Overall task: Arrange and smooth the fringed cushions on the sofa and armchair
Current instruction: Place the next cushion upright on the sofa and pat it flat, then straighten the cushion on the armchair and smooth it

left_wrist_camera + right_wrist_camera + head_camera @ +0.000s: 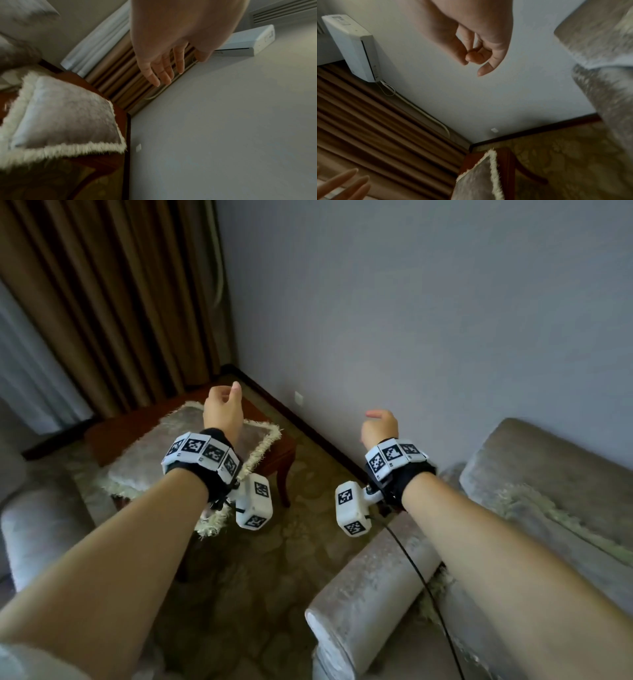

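Note:
A grey cushion with a cream fringe [154,453] lies flat on a dark wooden side table [270,446] in the corner; it also shows in the left wrist view [68,115] and the right wrist view [476,182]. My left hand [226,395] hovers above it, fingers straight and spread [164,73], holding nothing. My right hand [376,419] hangs in the air above the floor between table and sofa, fingers loosely curled [471,56] and empty. A second fringed cushion [534,501] lies on the grey sofa [370,583] at the right, under my right forearm.
A grey armchair [34,525] stands at the left edge. Brown curtains [102,302] and a pale wall [411,320] close the corner, with an air conditioner [248,40] high on the wall. Patterned carpet [260,577] lies between the seats. A black cable [421,577] trails from my right wrist.

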Motion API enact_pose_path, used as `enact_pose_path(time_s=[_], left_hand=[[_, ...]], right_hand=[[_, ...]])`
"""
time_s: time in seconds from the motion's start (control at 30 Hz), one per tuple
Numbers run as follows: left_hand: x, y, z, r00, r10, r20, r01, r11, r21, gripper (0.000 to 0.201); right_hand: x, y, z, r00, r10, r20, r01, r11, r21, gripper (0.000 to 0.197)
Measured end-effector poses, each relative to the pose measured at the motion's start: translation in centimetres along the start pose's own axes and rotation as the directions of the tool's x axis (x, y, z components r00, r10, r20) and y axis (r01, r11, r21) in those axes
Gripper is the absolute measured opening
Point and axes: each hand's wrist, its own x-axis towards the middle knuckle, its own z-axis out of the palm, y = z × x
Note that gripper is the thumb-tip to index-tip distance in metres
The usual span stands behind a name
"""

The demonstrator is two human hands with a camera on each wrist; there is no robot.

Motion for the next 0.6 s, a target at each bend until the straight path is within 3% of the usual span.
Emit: enact_pose_path(time_s=[0.33, 0.6], left_hand=[[12.1, -8.9, -11.3, 0.980, -0.128, -0.151, 0.135, 0.990, 0.032, 0.041], [19.8, -18.0, -14.9, 0.922, -0.266, -0.283, 0.302, 0.949, 0.092, 0.039]], right_hand=[[2.8, 0.5, 21.3, 0.977, 0.069, 0.202, -0.042, 0.990, -0.138, 0.038], [8.9, 6.0, 35.2, 0.882, 0.321, 0.344, -0.190, 0.912, -0.363, 0.031]])
